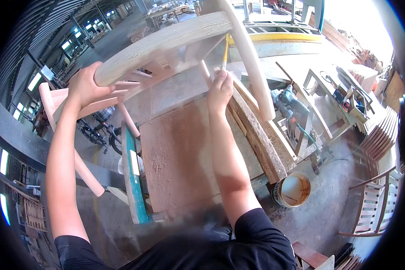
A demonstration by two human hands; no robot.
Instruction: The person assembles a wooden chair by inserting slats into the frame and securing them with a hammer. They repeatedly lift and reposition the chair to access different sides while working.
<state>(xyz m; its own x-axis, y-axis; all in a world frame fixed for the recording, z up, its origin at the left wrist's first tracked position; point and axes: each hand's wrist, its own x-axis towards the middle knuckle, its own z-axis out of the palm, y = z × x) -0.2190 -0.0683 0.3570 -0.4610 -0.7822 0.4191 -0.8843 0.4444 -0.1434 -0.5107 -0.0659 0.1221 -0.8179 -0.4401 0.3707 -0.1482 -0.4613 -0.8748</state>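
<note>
Pale wood makes up one tilted chair (pixel 168 39), over the table (pixel 177 157). The left hand (pixel 87 85) grips its curved edge; the right hand (pixel 220 89) pinches one yellow stick (pixel 226 53) — tip up by the chair. Grey floor (pixel 321 204) spreads round one bucket (pixel 278 194) with pale stuff (pixel 292 185) inside.

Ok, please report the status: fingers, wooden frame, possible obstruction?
Left fingers grip pale curved rail of wooden frame. Right fingers hold thin yellow tool, upper end near rail. Possible obstruction: rough timber beside right forearm.
</note>
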